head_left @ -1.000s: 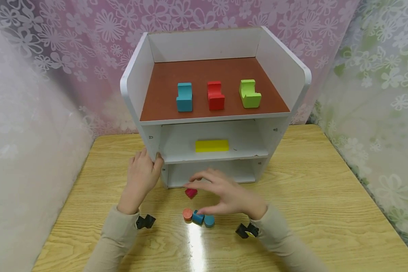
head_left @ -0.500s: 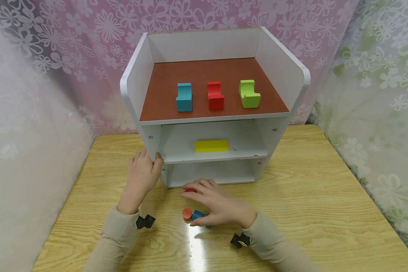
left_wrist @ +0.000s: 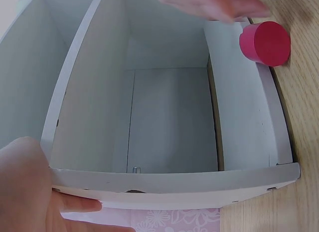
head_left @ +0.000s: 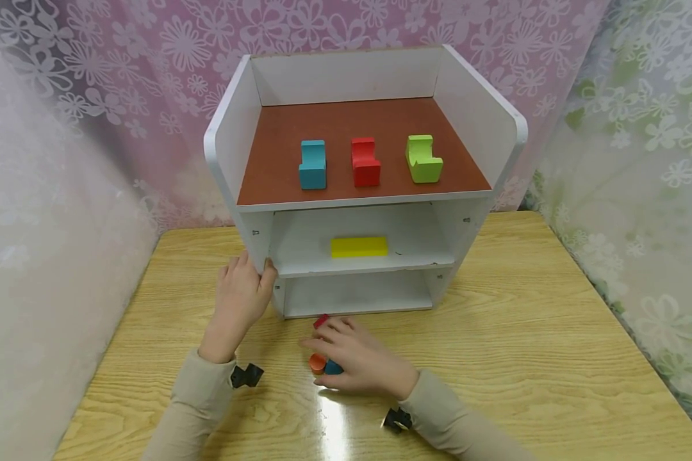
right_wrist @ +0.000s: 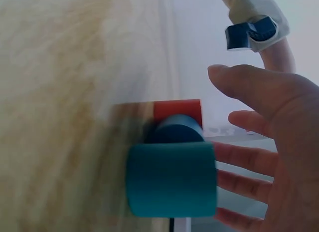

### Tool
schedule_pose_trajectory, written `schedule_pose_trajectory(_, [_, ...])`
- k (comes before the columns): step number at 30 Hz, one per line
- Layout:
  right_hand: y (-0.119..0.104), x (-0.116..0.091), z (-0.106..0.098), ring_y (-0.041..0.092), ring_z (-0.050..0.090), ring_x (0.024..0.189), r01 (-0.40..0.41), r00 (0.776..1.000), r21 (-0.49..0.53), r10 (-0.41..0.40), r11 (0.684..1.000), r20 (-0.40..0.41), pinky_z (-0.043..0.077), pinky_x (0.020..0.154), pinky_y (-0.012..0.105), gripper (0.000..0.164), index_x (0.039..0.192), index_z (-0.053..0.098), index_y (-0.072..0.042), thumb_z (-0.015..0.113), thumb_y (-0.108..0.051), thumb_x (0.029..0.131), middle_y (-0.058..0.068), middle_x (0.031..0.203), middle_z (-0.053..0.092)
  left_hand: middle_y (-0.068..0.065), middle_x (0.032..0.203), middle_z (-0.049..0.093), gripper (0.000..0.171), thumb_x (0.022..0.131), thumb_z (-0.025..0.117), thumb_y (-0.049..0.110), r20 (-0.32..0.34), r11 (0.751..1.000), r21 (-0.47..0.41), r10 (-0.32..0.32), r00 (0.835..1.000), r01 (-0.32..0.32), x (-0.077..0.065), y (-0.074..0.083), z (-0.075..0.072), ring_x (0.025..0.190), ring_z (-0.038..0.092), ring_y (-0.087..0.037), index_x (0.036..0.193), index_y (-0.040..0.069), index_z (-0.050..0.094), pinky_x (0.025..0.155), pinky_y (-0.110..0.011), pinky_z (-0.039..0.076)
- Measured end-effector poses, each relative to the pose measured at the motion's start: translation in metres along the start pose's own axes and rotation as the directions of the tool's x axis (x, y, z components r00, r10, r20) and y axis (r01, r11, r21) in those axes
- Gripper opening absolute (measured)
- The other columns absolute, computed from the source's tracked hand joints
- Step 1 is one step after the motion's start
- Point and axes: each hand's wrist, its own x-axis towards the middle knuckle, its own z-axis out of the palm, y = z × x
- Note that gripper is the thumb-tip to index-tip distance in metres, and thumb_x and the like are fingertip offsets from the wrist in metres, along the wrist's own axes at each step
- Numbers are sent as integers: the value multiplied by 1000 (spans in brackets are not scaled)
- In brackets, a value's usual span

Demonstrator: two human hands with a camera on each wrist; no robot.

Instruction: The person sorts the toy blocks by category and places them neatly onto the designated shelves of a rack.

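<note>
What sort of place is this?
Probably a curtained-off indoor corner set up for tabletop activity: floral curtains hang behind a wood-grain table, where a small white shelf unit holds coloured blocks.

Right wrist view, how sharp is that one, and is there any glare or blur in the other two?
Right wrist: table smeared, teal block soft-edged; head: bright glare streak below the right hand; left wrist: fingers blurred at the top, shelf clearer.
</note>
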Motion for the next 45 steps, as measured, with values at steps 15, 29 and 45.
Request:
schedule_pose_trajectory(15, [-4, 2, 16, 14, 57, 106, 15, 998, -49, -18, 999, -57, 49, 90, 39, 32, 117, 69, -24, 70, -41, 90, -5, 111, 64, -15, 95, 58, 37, 104, 34, 33, -1, 1000, 0, 2, 1000, -2, 0, 0, 1, 97, 55, -41, 114, 4, 55, 87, -57, 40])
schedule_pose_trajectory(29, [-6, 2, 14, 13, 57, 103, 11, 997, -7, -11, 1000, -74, 48, 89, 37, 24, 115, 71, -23, 67, -33, 93, -6, 108, 65, -15, 94, 58, 35, 103, 34, 32, -1, 1000, -1, -1, 1000, 1, 0, 1, 1, 98, 55, -41, 111, 5, 55, 87, -57, 39])
schedule_pose_trajectory(45, [-4, 14, -14, 17, 58, 106, 40, 992, 32, -36, 999, -121, 48, 93, 41, 26, 112, 72, -18, 70, -30, 90, -4, 108, 66, -12, 90, 56, 34, 103, 34, 34, 8, 1000, 1, -15, 1000, 15, 0, 1, -1, 96, 55, -41, 108, 6, 54, 86, -55, 40])
